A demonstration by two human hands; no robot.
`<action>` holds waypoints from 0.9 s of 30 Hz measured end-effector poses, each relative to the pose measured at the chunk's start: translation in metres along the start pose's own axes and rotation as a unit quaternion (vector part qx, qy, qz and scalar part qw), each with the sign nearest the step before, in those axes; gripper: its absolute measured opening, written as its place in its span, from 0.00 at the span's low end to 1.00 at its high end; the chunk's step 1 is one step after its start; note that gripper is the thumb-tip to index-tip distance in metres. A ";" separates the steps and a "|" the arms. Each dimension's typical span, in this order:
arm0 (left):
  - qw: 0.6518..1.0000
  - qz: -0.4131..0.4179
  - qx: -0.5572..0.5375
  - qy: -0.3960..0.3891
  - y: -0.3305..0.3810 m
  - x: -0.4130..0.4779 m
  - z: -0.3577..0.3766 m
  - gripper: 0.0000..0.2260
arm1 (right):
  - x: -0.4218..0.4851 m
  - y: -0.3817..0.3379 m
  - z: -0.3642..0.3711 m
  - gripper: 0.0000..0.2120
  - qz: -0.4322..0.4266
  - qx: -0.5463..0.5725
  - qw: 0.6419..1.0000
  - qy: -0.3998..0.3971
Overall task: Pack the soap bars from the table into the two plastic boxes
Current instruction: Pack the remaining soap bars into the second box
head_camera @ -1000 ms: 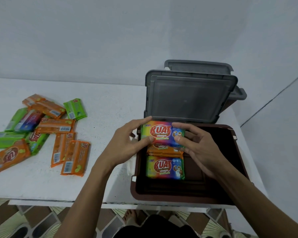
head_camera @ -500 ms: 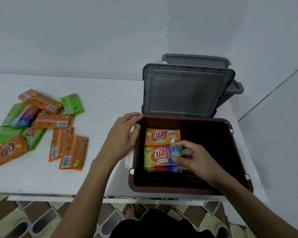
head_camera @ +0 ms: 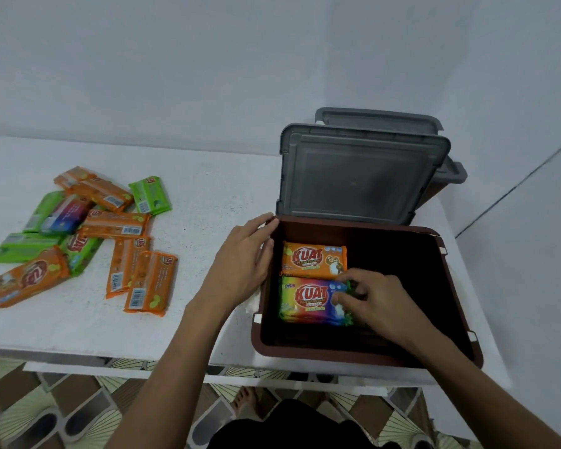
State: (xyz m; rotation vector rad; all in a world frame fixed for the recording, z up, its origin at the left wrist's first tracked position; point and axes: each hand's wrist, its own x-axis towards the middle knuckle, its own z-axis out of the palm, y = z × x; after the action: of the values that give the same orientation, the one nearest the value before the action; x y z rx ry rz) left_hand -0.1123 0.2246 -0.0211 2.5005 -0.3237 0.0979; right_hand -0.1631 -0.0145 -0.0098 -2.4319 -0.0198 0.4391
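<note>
Right hand (head_camera: 378, 304) lay inside brown box (head_camera: 353, 355), fingers (head_camera: 361, 291) clamped on right end of rainbow soap bar (head_camera: 306, 301) lying flat in box. Left hand (head_camera: 243, 259), fingers straight together, rested against box's left rim.

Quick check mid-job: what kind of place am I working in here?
Probably a room in a home, not a factory: a plain white table against a bare white wall, patterned floor tiles below, and a bare foot under it.

boxes (head_camera: 337, 353) 2 | table soap bars (head_camera: 151, 283) 11 | boxed: orange soap bar (head_camera: 308, 259) 1, rainbow soap bar (head_camera: 305, 299) 1
</note>
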 end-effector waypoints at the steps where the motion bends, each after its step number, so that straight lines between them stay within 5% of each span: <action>1: 1.000 -0.001 0.001 -0.002 0.000 -0.002 -0.001 0.19 | 0.001 -0.003 -0.004 0.16 -0.003 -0.027 0.999 0.024; 8: 0.999 -0.017 -0.018 -0.034 -0.019 -0.019 -0.014 0.19 | 0.020 -0.048 -0.020 0.13 -0.126 -0.042 0.982 0.133; 13: 0.998 -0.057 0.007 -0.018 -0.052 -0.030 -0.042 0.17 | 0.056 -0.098 -0.014 0.14 -0.191 -0.015 0.972 0.138; 19: 0.993 -0.114 0.024 0.029 -0.107 -0.038 -0.080 0.17 | 0.099 -0.161 0.016 0.14 -0.214 0.020 0.974 0.071; 27: 0.972 -0.209 -0.006 0.107 -0.192 -0.033 -0.139 0.14 | 0.180 -0.247 0.089 0.17 -0.253 -0.075 0.964 -0.027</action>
State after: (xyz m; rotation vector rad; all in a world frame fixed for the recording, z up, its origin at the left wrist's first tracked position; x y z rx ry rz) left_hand -0.0952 0.4635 -0.0221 2.4616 0.2919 0.1903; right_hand 0.0023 0.2559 0.0216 -2.4398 -0.7047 0.2744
